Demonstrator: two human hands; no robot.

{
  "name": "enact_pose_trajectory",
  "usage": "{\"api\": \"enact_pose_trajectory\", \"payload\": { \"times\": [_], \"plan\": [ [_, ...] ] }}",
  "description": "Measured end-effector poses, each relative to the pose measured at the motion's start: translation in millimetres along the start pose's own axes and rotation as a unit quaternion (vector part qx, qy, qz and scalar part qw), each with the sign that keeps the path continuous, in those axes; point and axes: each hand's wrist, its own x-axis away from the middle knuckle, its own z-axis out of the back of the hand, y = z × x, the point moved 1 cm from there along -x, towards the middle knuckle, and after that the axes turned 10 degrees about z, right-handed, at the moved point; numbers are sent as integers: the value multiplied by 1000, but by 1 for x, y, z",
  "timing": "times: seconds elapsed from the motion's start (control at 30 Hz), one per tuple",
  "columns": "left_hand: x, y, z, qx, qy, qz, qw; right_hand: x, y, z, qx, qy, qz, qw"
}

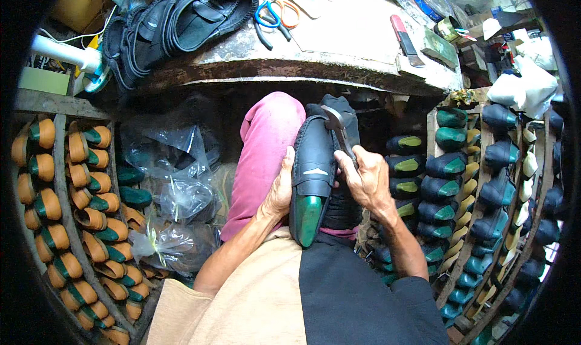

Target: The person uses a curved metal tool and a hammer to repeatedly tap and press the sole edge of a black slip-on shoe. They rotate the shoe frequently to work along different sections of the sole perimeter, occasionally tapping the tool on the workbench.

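So your black shoe [315, 154] sits lengthwise, toe pointing away, between your left hand [278, 191] gripping its near-left side and your right hand [367, 177] pinching a hammer-like tool [342, 133] at the toe's right edge.

Brightly lit pale workbench [357, 36], wooden racks [60, 105] both sides

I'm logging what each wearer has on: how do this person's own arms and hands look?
The left hand and right hand are ungloved. Short sleeves leave the left forearm and right forearm bare: the left sleeve is plain beige, the right sleeve plain black.
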Motion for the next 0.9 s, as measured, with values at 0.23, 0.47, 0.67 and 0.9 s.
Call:
{"api": "enact_pose_trajectory", "payload": {
  "times": [0.23, 0.47, 0.67, 0.9],
  "plan": [
    [-7, 3, 11, 37, -59, 47, 996, 69, 4, -45, -331, 151, -133, 922],
    [-8, 28, 7, 76, -121, 61, 988, 99, 30, -62, -296, 152, -152, 931],
    [12, 58, -18, 22, -128, -22, 991, 80, 47, -56, -282, 108, -205, 931],
    [7, 73, -3, 25, -91, -64, 993, 110, 9, -11, 77, -90, 4, 993]
  ]
}}
